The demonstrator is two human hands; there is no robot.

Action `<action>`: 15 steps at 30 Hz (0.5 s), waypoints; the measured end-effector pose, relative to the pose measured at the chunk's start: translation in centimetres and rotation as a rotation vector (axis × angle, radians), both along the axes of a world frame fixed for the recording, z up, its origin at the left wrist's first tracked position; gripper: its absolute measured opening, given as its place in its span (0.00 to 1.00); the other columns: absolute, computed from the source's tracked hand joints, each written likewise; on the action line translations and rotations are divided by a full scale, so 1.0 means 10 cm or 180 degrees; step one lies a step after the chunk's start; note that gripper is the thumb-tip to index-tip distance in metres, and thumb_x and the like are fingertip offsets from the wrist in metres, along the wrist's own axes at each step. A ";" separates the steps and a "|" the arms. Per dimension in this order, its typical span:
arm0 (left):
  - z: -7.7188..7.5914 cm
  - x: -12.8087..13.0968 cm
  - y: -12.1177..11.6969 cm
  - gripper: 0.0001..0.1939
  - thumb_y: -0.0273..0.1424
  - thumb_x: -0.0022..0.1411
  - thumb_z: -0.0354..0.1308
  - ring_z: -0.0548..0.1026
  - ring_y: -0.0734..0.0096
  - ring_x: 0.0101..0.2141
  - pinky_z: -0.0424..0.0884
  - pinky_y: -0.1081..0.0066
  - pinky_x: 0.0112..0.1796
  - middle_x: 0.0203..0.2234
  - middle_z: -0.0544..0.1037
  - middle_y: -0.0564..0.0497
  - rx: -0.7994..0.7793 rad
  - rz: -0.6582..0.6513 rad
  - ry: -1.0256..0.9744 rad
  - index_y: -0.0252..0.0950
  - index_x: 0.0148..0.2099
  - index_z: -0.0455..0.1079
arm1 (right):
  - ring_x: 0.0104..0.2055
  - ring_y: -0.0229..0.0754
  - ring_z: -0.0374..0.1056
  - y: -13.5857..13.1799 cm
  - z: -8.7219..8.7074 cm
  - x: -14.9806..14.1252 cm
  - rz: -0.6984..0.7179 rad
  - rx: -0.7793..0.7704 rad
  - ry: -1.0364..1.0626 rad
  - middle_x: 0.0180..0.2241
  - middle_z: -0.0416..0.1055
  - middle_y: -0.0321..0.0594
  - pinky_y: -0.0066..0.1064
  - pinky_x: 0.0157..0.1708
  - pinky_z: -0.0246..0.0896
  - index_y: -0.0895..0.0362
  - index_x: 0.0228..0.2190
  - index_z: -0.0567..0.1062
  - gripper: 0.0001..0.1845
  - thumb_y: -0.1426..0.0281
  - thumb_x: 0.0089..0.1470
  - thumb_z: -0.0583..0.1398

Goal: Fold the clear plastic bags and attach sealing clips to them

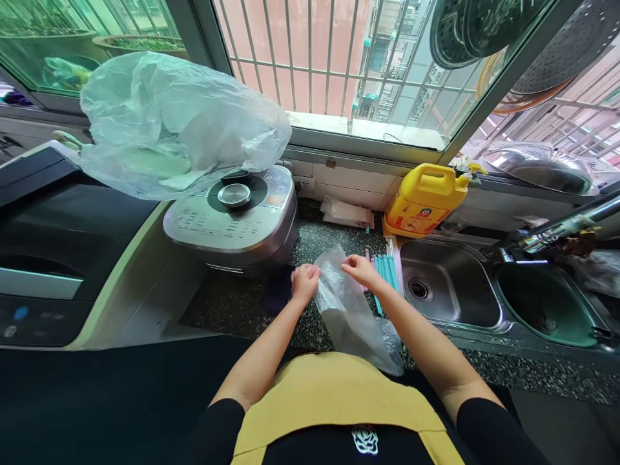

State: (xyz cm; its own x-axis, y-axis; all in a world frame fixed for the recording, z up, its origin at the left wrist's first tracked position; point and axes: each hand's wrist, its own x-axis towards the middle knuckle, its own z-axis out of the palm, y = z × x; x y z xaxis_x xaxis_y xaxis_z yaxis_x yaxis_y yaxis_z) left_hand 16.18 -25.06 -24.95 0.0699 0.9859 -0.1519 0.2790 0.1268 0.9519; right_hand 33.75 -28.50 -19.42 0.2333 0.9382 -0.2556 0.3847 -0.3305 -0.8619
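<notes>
A translucent plastic bag point(346, 316) hangs between my two hands, its lower end draped toward the counter's front edge. My left hand point(305, 282) is closed on the bag's upper left edge. On the opposite side, my right hand point(359, 270) pinches the upper right edge. Just beyond and beneath my right forearm lie several turquoise sticks point(386, 278) side by side, with pink ones next to them. What they are exactly I cannot make out. Part of the bag's lower end is crumpled against my right forearm.
Left of my hands stands a rice cooker point(232, 219) with a large plastic bag point(184, 129) on top. A yellow jug point(420, 200) is behind the steel sink point(450, 310). A clear packet point(346, 212) lies by the wall, and a faucet point(547, 236) extends at right.
</notes>
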 end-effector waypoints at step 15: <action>0.39 0.13 -0.03 0.12 0.36 0.59 0.53 0.74 0.65 0.37 0.68 0.65 0.43 0.32 0.78 0.47 0.0751 -0.0646 -0.0463 0.36 0.31 0.75 | 0.31 0.40 0.66 -0.05 0.28 0.15 0.0033 0.0350 0.0609 0.30 0.72 0.39 0.29 0.31 0.59 0.59 0.33 0.72 0.23 0.53 0.42 0.60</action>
State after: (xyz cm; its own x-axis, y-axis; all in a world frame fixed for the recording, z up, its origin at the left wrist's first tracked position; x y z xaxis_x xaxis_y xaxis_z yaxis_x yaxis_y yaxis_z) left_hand 17.49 -25.32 -21.07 0.2724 0.9565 0.1048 0.1352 -0.1459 0.9800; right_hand 35.28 -28.97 -16.58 0.1806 0.9650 -0.1904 0.2134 -0.2274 -0.9501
